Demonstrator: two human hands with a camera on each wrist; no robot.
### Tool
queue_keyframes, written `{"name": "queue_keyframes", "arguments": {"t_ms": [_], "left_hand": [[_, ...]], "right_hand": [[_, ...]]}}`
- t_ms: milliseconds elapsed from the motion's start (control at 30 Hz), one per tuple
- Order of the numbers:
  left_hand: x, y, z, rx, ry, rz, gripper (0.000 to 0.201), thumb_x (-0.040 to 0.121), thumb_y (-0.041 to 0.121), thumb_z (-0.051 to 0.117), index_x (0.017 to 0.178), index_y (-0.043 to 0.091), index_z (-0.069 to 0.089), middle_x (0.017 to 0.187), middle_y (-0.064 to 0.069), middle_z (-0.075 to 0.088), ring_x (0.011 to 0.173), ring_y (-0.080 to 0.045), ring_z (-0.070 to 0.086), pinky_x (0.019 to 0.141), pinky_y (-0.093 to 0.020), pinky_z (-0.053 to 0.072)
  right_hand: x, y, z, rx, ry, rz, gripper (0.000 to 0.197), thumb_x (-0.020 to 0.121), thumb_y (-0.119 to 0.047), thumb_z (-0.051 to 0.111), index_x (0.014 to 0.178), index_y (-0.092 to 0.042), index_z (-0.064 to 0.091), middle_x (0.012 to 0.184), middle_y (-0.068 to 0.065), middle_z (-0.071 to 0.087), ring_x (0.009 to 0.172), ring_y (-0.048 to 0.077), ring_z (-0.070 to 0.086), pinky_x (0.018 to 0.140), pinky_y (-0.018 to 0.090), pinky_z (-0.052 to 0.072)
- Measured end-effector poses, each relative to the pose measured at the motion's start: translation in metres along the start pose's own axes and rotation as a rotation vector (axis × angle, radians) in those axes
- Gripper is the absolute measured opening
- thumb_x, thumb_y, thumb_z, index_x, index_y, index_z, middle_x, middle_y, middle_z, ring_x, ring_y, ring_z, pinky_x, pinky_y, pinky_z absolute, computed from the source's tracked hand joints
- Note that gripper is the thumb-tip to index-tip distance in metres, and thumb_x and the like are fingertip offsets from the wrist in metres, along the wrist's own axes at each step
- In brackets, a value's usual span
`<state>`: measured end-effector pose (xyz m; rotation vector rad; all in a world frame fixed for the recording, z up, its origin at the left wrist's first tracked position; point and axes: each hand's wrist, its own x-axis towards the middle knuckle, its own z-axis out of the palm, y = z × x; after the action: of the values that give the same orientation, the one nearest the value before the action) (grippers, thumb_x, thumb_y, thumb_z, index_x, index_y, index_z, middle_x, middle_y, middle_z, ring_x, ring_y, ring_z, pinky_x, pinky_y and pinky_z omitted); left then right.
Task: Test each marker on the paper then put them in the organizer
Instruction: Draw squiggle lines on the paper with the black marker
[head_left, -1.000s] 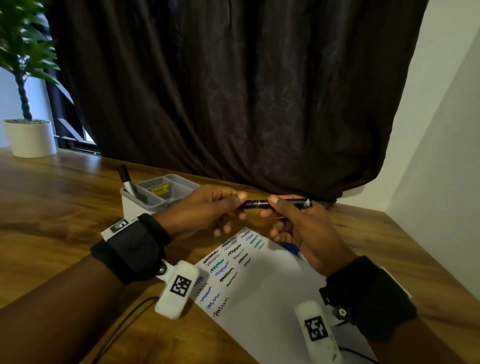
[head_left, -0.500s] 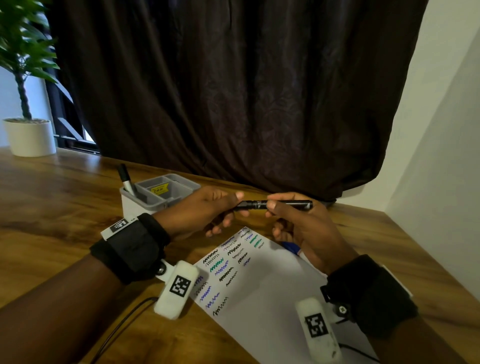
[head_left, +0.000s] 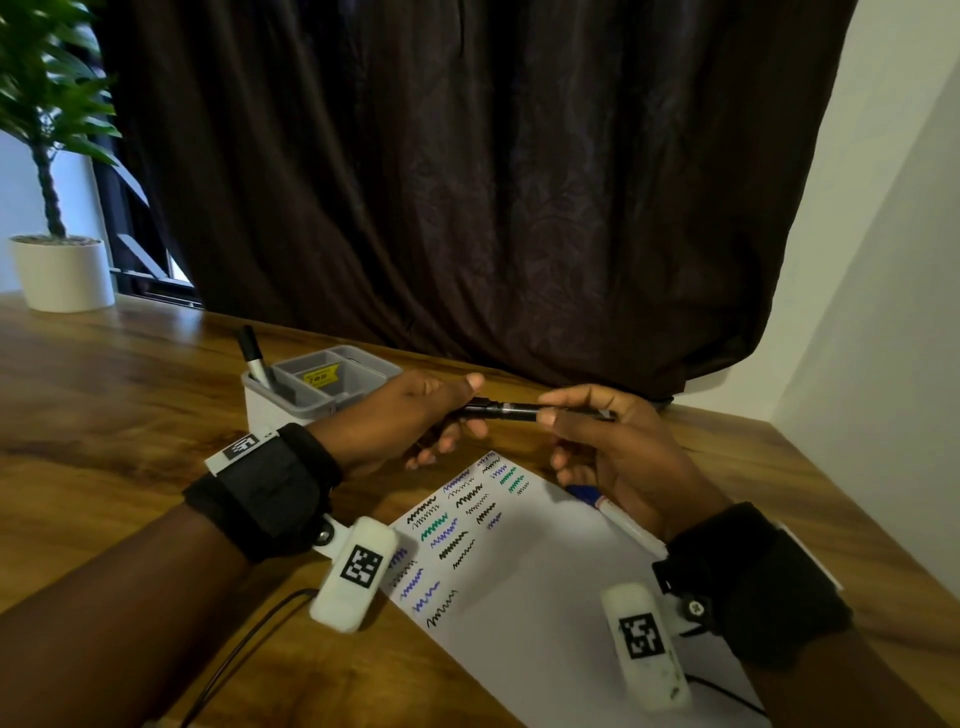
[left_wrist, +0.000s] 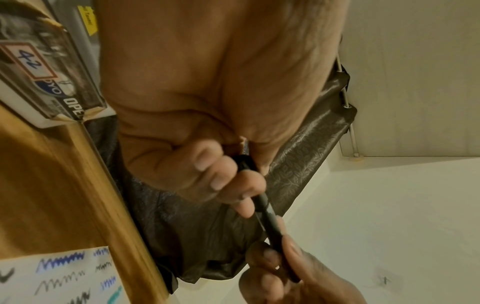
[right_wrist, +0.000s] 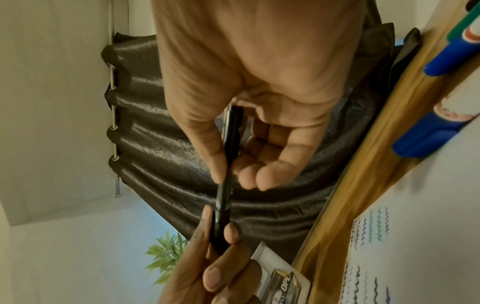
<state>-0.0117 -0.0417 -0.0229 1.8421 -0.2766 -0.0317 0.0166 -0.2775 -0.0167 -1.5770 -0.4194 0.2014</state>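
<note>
While both our hands (head_left: 415, 415) (head_left: 613, 441) pinch the marker (head_left: 506, 410) level across mid-frame, the organizer (head_left: 291, 400) sits left, nearer our left hand.

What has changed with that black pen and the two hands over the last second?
Very little. Both hands held on: the left hand grips one end of the black pen, the right hand pinches the other. The left hand's end seems to have closed in slightly along the pen, and a pale spot seen by the right hand a second ago no longer shows. The paper, the organizer and its marker stayed put.
</note>
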Motion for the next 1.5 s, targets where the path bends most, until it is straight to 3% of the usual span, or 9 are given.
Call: {"name": "queue_keyframes", "arguments": {"t_ms": [67,133,267,600,967,1033,1167,1367,1500], "left_hand": [[0.001,-0.001,0.001,-0.009,0.009,0.001,0.058,0.101,0.049,0.040,0.100,0.000,0.071,0.059,-0.001,0.053,0.047,-0.011,0.045,0.042,-0.020,0.035],[0.002,-0.002,0.000,-0.026,0.007,0.006,0.058,0.101,0.049,0.040,0.099,0.000,0.071,0.058,-0.001,0.053,0.046,-0.012,0.044,0.040,-0.019,0.034],[0.001,-0.002,0.002,0.006,0.004,0.007,0.056,0.100,0.051,0.040,0.091,0.008,0.074,0.057,0.000,0.053,0.046,-0.010,0.043,0.041,-0.018,0.033],[-0.002,0.002,0.001,0.088,0.046,-0.043,0.065,0.098,0.061,0.037,0.062,0.013,0.063,0.044,0.001,0.043,0.039,-0.009,0.037,0.040,-0.015,0.029],[-0.001,-0.001,0.000,0.119,-0.051,0.073,0.048,0.102,0.048,0.040,0.092,0.013,0.071,0.059,0.000,0.052,0.047,-0.011,0.039,0.042,-0.019,0.028],[-0.001,0.000,0.001,0.138,-0.045,0.107,0.047,0.103,0.045,0.040,0.093,0.011,0.070,0.058,-0.001,0.052,0.046,-0.013,0.038,0.042,-0.019,0.028],[0.000,0.001,-0.001,0.134,-0.010,0.172,0.047,0.103,0.045,0.040,0.089,0.011,0.069,0.055,0.000,0.052,0.043,-0.008,0.040,0.041,-0.017,0.030],[0.001,0.002,-0.001,0.089,0.021,0.146,0.058,0.102,0.056,0.035,0.068,0.017,0.062,0.045,0.002,0.044,0.039,-0.010,0.036,0.041,-0.019,0.029],[0.001,0.001,-0.002,0.090,0.029,0.180,0.057,0.102,0.057,0.034,0.073,0.017,0.063,0.049,0.001,0.047,0.044,-0.011,0.039,0.045,-0.018,0.031]], "right_hand": [[0.000,-0.002,-0.001,0.044,-0.030,0.010,0.031,0.080,-0.015,0.077,0.111,-0.014,0.073,0.089,0.008,0.075,0.068,0.018,0.067,0.057,0.031,0.057],[0.001,-0.002,0.002,0.083,-0.022,0.051,0.037,0.080,-0.030,0.075,0.113,-0.015,0.071,0.086,0.008,0.074,0.063,0.017,0.066,0.053,0.031,0.057],[0.002,-0.001,0.005,-0.036,0.051,0.071,0.044,0.080,-0.050,0.070,0.088,-0.007,0.069,0.061,0.007,0.067,0.047,0.017,0.059,0.050,0.028,0.052],[-0.001,0.002,-0.002,-0.154,-0.068,-0.123,0.022,0.083,-0.011,0.077,0.105,-0.016,0.078,0.094,0.021,0.075,0.072,0.021,0.067,0.057,0.025,0.052],[-0.007,-0.013,-0.004,-0.309,0.001,-0.160,0.012,0.085,-0.009,0.078,0.097,-0.013,0.077,0.077,0.005,0.076,0.056,0.006,0.064,0.049,0.012,0.048],[-0.007,-0.019,-0.001,-0.418,-0.028,-0.166,0.008,0.089,-0.022,0.074,0.093,-0.015,0.078,0.074,0.007,0.076,0.057,0.009,0.064,0.053,0.015,0.051],[0.003,-0.030,0.005,-0.822,-0.112,-0.174,0.042,0.094,-0.054,0.059,0.074,-0.020,0.074,0.068,0.006,0.073,0.053,0.008,0.063,0.060,0.031,0.053],[0.011,-0.055,0.006,-1.077,-0.121,-0.302,0.014,0.091,-0.035,0.073,0.103,-0.032,0.080,0.087,-0.014,0.078,0.084,0.003,0.071,0.082,0.038,0.060],[0.010,-0.059,0.016,-1.222,-0.123,-0.299,0.017,0.089,-0.048,0.070,0.101,-0.036,0.075,0.089,-0.013,0.075,0.082,0.003,0.070,0.078,0.040,0.061]]}}
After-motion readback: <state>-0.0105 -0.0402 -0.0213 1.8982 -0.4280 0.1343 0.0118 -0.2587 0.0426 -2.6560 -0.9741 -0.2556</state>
